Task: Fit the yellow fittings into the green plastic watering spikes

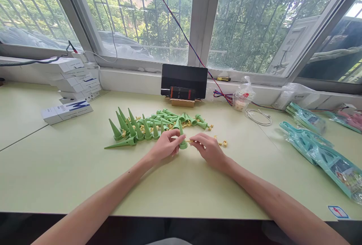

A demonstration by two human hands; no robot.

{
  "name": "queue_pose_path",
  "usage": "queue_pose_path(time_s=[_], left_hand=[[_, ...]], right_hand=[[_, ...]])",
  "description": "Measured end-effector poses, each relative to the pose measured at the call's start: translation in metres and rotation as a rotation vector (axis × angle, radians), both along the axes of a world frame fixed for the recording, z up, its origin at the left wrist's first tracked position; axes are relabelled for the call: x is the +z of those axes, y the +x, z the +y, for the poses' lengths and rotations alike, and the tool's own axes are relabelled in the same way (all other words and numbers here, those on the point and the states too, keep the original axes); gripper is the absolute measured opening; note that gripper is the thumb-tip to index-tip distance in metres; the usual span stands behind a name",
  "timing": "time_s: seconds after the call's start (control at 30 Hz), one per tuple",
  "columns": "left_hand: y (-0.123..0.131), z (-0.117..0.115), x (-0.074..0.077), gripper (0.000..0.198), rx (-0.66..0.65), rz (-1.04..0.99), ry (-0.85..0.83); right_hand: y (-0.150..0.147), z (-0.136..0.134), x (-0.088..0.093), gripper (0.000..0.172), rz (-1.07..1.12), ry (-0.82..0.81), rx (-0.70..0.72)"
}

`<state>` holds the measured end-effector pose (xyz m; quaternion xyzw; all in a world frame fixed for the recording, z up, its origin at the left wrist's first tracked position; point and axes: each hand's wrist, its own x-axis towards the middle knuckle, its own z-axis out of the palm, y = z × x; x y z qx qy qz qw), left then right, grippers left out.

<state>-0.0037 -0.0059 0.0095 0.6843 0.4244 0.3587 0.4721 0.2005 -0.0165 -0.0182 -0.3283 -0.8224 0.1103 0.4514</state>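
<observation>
My left hand (167,144) is closed around a green plastic cone spike (183,143), held point up with its wide collar low. In my right hand (208,147) a small yellow plastic piece (191,141) is pinched, its tip at the side of the cone; whether it enters the cone I cannot tell. Left of my hands several green cones (147,130) stand point up, and one cone (121,143) lies on its side. Behind my hands is a heap of loose green cones (166,117) mixed with yellow pieces. Another yellow piece (224,143) lies beyond my right hand.
A tablet (183,77) leans by the window with a phone (182,93) on a small cardboard stand in front. White boxes (75,77) are stacked at left. At right lie a cable (258,117), a bagged cup (241,96) and wrapped teal plastic items (319,147).
</observation>
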Motion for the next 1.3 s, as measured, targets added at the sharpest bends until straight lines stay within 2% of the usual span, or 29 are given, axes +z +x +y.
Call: queue_pose_path(time_s=[0.5, 0.73, 1.3], left_hand=[[-0.0005, 0.0016, -0.0037, 0.028, -0.033, -0.043, -0.025], [0.001, -0.0008, -0.0002, 0.029, -0.04, -0.069, -0.01], [0.0028, -0.0035, 0.0023, 0.033, -0.06, -0.085, -0.003]], right_hand=[[-0.0013, -0.0007, 0.0023, 0.013, 0.009, -0.006, 0.043], [-0.0007, 0.0018, -0.0001, 0.013, 0.006, -0.011, 0.05], [0.0012, 0.0033, -0.003, 0.009, -0.05, -0.102, -0.001]])
